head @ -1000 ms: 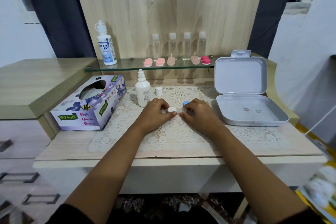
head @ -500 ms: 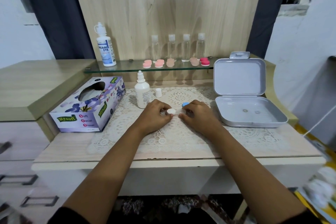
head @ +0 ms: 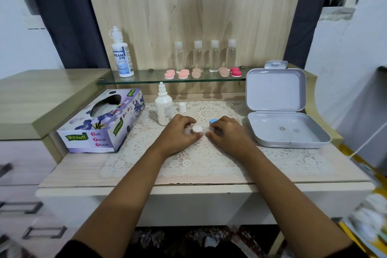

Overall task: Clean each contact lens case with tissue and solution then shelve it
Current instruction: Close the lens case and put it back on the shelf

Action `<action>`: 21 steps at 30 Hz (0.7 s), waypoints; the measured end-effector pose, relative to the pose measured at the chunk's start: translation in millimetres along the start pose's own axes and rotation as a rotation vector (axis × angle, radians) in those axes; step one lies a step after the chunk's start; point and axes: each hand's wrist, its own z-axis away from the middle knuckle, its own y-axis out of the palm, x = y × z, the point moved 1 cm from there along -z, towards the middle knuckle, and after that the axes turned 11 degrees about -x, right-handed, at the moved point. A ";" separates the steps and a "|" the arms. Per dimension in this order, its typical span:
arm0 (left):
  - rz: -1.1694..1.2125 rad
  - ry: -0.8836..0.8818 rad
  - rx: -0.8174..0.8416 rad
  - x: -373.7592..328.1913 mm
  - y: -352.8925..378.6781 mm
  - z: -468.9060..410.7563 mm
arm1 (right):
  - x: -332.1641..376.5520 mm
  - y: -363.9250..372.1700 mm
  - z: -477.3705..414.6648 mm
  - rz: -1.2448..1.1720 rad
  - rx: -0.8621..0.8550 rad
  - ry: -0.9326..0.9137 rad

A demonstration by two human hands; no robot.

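Both hands on the contact lens case point(head: 201, 129), just right of the solution bottle point(head: 164, 109)

Small flat case, white cap up on one end, blue cap on the other. It runs side to side, with the blue end angled slightly back. Left hand point(head: 180, 132) pinches the white end, right hand point(head: 228, 134) curls round the other.

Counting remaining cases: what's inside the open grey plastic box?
The open grey plastic box holds only two small round spots, unidentifiable; no cases. Nothing covers its floor.
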 end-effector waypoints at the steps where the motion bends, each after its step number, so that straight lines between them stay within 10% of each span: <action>1: -0.002 -0.009 -0.008 0.0 0.1 -0.1 | 0.1 -0.1 0.1 0.001 -0.001 -0.001; 21: -0.024 0.071 -0.025 0.6 1.4 -2.1 | -0.2 -0.3 0.4 -0.020 -0.004 -0.002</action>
